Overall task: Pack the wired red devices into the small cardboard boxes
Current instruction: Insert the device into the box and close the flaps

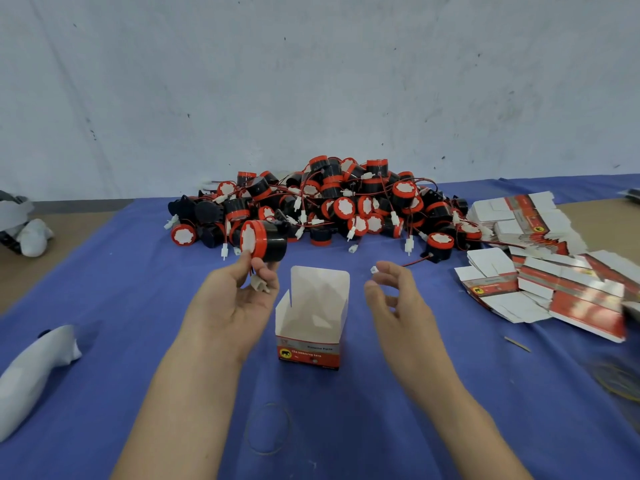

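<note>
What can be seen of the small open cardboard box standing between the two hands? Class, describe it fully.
The small cardboard box stands upright on the blue cloth, top open, empty. Its inside is plain white; the front carries a red and grey printed band with a yellow disc bearing a dark animal figure. The rounded lid flap stands up at the back; side flaps spread outward. It sits between the left hand and right hand; neither grips it.

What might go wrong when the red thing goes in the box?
The device sits only at the left hand's fingertips, so it might slip. Its white plug could catch on the box rim or hang outside. No hand steadies the open box, so it might tip when the device presses in.
</note>
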Action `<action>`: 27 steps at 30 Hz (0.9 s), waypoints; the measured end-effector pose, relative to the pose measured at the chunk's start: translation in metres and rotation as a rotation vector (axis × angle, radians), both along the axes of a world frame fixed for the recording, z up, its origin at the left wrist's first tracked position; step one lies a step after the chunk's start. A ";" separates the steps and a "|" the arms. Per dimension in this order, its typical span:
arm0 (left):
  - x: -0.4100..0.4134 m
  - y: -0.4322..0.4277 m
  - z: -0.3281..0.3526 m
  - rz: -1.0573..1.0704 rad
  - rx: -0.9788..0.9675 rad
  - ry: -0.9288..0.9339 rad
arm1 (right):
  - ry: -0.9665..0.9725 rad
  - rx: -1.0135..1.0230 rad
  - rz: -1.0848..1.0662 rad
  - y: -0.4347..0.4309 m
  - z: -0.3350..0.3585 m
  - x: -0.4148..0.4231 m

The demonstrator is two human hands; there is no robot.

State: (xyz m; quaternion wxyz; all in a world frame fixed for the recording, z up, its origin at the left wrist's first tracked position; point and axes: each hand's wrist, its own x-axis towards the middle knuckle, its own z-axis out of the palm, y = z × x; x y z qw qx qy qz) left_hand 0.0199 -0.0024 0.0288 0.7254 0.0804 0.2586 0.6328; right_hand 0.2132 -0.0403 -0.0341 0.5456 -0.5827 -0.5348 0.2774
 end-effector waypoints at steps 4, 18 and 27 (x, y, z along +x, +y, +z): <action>-0.005 0.002 0.002 -0.051 0.032 0.116 | -0.019 -0.085 0.117 0.004 -0.008 -0.004; -0.002 -0.014 0.008 -0.167 0.387 1.557 | -0.198 -0.163 0.362 0.019 -0.028 -0.002; 0.022 -0.017 -0.004 -0.158 0.432 1.813 | -0.267 -0.101 0.306 0.016 -0.033 -0.009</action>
